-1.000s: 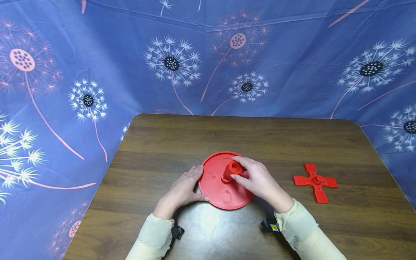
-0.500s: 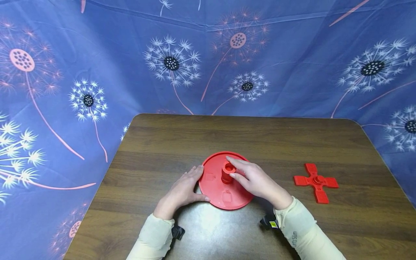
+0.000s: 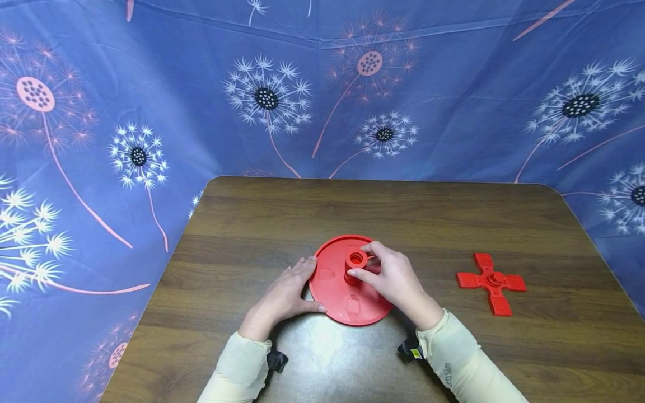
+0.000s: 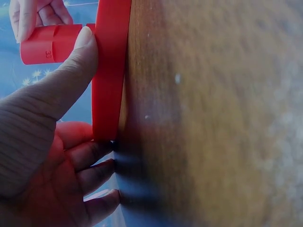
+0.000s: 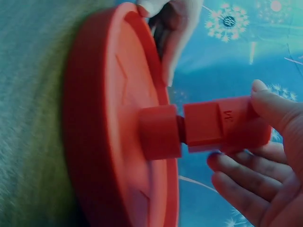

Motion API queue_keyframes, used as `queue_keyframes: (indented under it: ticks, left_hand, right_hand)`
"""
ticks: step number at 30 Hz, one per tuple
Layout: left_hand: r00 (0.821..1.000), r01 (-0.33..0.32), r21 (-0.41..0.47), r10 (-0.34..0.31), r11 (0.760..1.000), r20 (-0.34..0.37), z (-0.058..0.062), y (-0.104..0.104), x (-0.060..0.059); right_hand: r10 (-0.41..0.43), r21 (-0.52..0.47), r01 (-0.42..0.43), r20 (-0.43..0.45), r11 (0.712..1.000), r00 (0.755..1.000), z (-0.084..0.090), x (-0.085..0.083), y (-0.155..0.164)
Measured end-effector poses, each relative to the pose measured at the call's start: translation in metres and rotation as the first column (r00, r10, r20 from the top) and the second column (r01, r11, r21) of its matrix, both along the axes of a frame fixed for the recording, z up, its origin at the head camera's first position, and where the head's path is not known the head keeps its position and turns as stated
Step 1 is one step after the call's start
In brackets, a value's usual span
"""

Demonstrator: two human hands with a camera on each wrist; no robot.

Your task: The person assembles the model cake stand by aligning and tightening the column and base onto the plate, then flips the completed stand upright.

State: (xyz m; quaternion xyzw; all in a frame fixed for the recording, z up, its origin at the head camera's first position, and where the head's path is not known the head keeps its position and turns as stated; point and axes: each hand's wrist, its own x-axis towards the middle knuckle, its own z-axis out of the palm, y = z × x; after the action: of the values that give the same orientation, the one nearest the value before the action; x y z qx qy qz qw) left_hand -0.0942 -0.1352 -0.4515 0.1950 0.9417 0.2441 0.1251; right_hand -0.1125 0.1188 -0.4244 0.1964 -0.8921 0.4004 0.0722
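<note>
A red round base (image 3: 330, 294) with a raised rim lies on the table in front of me. My left hand (image 3: 282, 292) grips its left edge; in the left wrist view the thumb (image 4: 75, 64) reaches over the rim and the fingers sit along the side. Over the middle of the base stands a red hollow tube (image 3: 355, 263), upright. My right hand (image 3: 398, 280) pinches the tube near its upper end between thumb and fingers. The right wrist view shows the tube in line with the short red hub (image 5: 161, 132) of the base, a narrow gap between them.
A red cross-shaped piece (image 3: 491, 280) with a round centre lies to the right on the wooden table (image 3: 282, 212). Behind the table hangs a blue cloth (image 3: 322, 84) printed with dandelions.
The tube has gone from tilted to upright over the centre of the base. My right hand has turned around it, its wrist shifting left. The left hand stays in place.
</note>
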Motion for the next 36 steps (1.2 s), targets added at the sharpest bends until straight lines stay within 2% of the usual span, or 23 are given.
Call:
queue_keyframes:
  ticks: [5, 9, 12, 14, 17, 19, 23, 30, 36]
  left_hand:
    - [1.0, -0.001, -0.001, 0.001, 1.0, 0.001, 0.001, 0.0, 0.0]
    - [1.0, 0.0, 0.0, 0.0, 1.0, -0.003, 0.0, 0.0, 0.0]
    - [1.0, -0.001, 0.002, 0.001, 1.0, -0.001, -0.001, 0.0, -0.001]
    - [1.0, -0.001, 0.002, 0.001, 1.0, 0.003, -0.001, 0.0, -0.001]
    - [1.0, 0.001, 0.003, -0.001, 1.0, 0.001, 0.0, 0.0, -0.001]
    - [1.0, 0.003, 0.003, -0.003, 1.0, -0.004, 0.0, 0.0, -0.001]
    - [1.0, 0.007, 0.006, -0.007, 1.0, -0.009, 0.0, 0.0, -0.001]
    - [1.0, 0.008, 0.006, -0.008, 1.0, -0.008, -0.001, 0.0, -0.001]
    - [1.0, 0.0, 0.006, 0.0, 1.0, -0.01, -0.001, 0.0, -0.001]
  right_hand:
    - [-0.085, 0.04, 0.091, -0.117, 0.995, 0.989, -0.005, 0.002, -0.005]
    - [-0.107, 0.078, 0.12, -0.155, 0.99, 0.982, -0.007, 0.002, -0.006]
    - [-0.098, 0.09, 0.11, -0.132, 0.99, 0.986, -0.007, 0.001, -0.004]
    - [-0.067, 0.057, 0.072, -0.09, 0.996, 0.994, -0.007, 0.0, -0.002]
    - [0.024, -0.049, -0.025, -0.015, 0.998, 1.0, -0.006, -0.002, 0.003]
    - [0.108, -0.123, -0.103, 0.031, 0.987, 0.994, -0.005, -0.004, 0.006]
    - [0.204, -0.157, -0.193, 0.062, 0.969, 0.977, -0.003, -0.006, 0.01]
    - [0.19, -0.136, -0.177, 0.093, 0.975, 0.977, -0.004, -0.007, 0.011]
    - [0.099, -0.16, -0.086, 0.071, 0.983, 0.993, -0.006, -0.003, 0.005]
